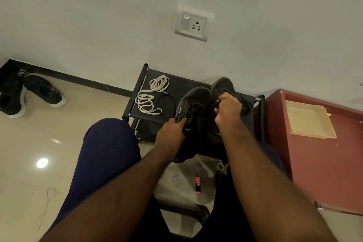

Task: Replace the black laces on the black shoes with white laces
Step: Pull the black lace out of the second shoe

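In the middle of the frame the left hand (pixel 171 133) curls round the rear of the near shoe (pixel 194 100), which is on the rack (pixel 182 82). The right hand (pixel 228 108), up and to the right, pinches a black lace (pixel 208 103) drawn taut from that shoe. The far shoe (pixel 223 84) lies just beyond. Coiled white laces (pixel 151 96) lie on the left of the rack.

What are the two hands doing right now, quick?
Left hand: closed, gripping the side of the near black shoe.
Right hand: closed, pinching the black lace, taut from that shoe.
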{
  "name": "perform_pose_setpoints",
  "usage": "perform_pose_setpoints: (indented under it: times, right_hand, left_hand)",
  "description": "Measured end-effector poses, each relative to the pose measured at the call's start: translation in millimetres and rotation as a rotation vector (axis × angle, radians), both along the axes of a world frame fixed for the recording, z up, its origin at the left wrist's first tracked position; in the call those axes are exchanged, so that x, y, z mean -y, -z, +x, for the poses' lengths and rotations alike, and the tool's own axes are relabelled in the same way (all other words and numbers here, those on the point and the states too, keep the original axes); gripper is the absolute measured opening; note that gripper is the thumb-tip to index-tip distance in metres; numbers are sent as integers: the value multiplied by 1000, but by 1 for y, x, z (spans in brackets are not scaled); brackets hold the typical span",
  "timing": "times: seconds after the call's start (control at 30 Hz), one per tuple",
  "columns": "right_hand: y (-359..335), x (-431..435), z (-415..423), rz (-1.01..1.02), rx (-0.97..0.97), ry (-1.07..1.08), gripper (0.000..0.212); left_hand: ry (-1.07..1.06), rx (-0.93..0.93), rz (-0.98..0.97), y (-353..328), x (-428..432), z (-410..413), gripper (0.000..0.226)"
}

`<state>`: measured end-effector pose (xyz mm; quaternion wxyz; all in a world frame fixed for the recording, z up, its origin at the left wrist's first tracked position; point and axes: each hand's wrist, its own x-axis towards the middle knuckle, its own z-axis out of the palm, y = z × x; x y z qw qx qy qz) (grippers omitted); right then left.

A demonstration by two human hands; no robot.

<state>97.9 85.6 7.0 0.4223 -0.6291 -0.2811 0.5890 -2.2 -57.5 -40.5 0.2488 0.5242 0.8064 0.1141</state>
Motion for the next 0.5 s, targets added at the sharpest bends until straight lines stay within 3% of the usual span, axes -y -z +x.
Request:
perform_pose_setpoints:
  times: [0.07,0.1,0.13,0.3,0.37,0.5]
  right_hand:
    - [-9,6,-2,-64,-185,-33,19]
    - [-12,12,-2,-50,-184,-128,17]
    - [-12,19,-3,-9,-85,-269,15]
    - [7,24,3,491,907,-1017,12]
    - [15,23,2,601,1101,-1201,21]
    - [16,21,-3,656,1345,-1309,13]
  left_hand:
    - [-1,-15,-2,0,1,-1,57]
    - [-1,-23,-7,1,1,-1,57]
    - [-3,-27,-11,0,1,-2,57]
    - [7,-33,-16,0,0,-1,57]
    - [13,-28,-19,-1,1,-2,57]
    - [25,-30,-23,-1,0,-1,57]
